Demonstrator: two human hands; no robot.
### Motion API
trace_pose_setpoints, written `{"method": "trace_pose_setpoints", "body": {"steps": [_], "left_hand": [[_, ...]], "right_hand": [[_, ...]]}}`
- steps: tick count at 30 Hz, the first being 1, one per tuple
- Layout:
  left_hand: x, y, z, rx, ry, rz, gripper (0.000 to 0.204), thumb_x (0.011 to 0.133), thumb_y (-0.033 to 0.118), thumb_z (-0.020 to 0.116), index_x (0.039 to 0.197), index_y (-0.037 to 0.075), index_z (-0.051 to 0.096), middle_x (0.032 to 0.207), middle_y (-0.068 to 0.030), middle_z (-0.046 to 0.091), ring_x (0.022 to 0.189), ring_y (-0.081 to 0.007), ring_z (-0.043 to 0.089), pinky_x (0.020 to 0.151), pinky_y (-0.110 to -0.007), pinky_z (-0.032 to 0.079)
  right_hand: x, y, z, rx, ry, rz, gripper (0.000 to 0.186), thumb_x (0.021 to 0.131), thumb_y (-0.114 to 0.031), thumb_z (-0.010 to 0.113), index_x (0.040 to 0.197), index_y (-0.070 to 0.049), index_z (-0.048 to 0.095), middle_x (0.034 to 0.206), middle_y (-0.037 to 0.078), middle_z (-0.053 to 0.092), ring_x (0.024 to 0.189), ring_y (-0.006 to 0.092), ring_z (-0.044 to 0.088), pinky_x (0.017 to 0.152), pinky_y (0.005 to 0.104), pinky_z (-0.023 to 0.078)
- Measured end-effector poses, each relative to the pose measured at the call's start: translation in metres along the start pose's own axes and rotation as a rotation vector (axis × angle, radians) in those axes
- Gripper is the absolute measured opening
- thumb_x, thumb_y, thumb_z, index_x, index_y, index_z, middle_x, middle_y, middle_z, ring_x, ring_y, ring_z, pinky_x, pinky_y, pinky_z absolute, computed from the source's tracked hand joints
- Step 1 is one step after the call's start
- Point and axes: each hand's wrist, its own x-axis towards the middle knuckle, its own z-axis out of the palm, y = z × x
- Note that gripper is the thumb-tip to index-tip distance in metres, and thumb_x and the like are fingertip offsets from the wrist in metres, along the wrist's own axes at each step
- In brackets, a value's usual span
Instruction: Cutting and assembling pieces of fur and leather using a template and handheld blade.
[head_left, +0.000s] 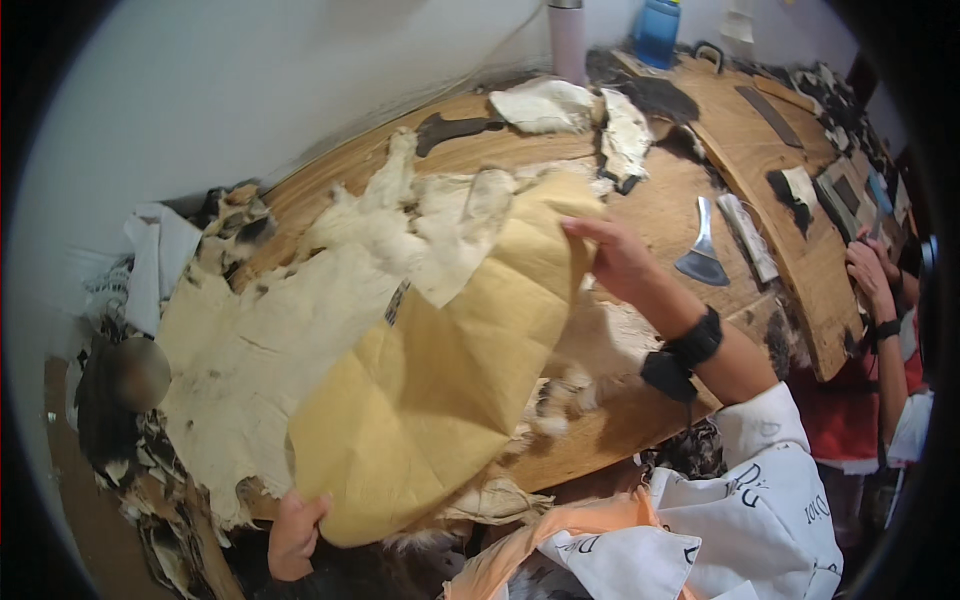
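Note:
Between my two hands stretches a large creased yellow paper sheet (pixel 440 370) with curved edges, tilted over the table. My left hand (pixel 295 535) is closed on its lower left corner. At the upper right edge, my right hand (pixel 620 262) grips the sheet with thumb and fingers; a black band circles that wrist. Beneath and behind the paper lies a cream-coloured animal hide (pixel 250 340), spread skin side up. The paper covers part of the hide. Fur tufts (pixel 560 400) show below the paper's right edge.
A fan-shaped metal blade (pixel 704 245) lies right of my right hand, beside a white wrapped bar (pixel 748 238). Hide scraps (pixel 545 105) and two bottles (pixel 657 32) stand or lie farther back. A wooden board (pixel 775 220) crosses the right side, where a co-worker's hands (pixel 872 268) are busy.

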Motion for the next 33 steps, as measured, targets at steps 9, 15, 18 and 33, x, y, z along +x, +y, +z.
{"method": "trace_pose_setpoints", "body": {"steps": [9,15,18,33], "left_hand": [[0.091,0.058,0.031,0.191,0.046,0.562,0.04,0.084,-0.002,0.046,0.124,-0.005,0.039,0.118,-0.0104,0.051,0.105,-0.0174,0.05,0.089,-0.029,0.039],[0.176,0.029,0.044,0.603,0.014,0.642,0.062,0.08,0.007,0.056,0.134,-0.004,0.028,0.104,-0.0137,0.059,0.091,-0.0136,0.055,0.081,-0.025,0.043],[0.166,0.05,0.062,0.803,0.073,0.356,0.071,0.078,0.011,0.058,0.137,-0.001,0.022,0.079,-0.0104,0.062,0.069,-0.0119,0.056,0.067,-0.025,0.045],[0.16,0.033,0.065,0.906,0.109,0.613,0.038,0.082,0.009,0.052,0.12,0.005,0.053,0.117,-0.0185,0.056,0.107,-0.027,0.056,0.089,-0.031,0.042]], "right_hand": [[-0.08,-0.028,-0.071,-0.211,0.364,-0.307,0.034,0.071,0.0,0.062,0.104,0.003,0.057,0.094,0.007,0.061,0.085,0.0159,0.059,0.076,0.0277,0.047],[-0.132,-0.006,-0.102,-0.595,0.584,-0.029,0.034,0.068,0.0,0.062,0.102,0.001,0.058,0.094,0.005,0.062,0.084,0.0142,0.058,0.073,0.0255,0.046],[-0.139,0.005,-0.102,-0.65,0.605,-0.083,0.032,0.068,-0.004,0.065,0.099,0.002,0.06,0.09,0.005,0.063,0.079,0.0132,0.058,0.071,0.025,0.046],[-0.102,0.006,-0.115,-1.013,0.619,-0.229,0.034,0.069,-0.024,0.071,0.091,0.001,0.066,0.077,0.008,0.067,0.068,0.0158,0.063,0.065,0.0282,0.048]]}}
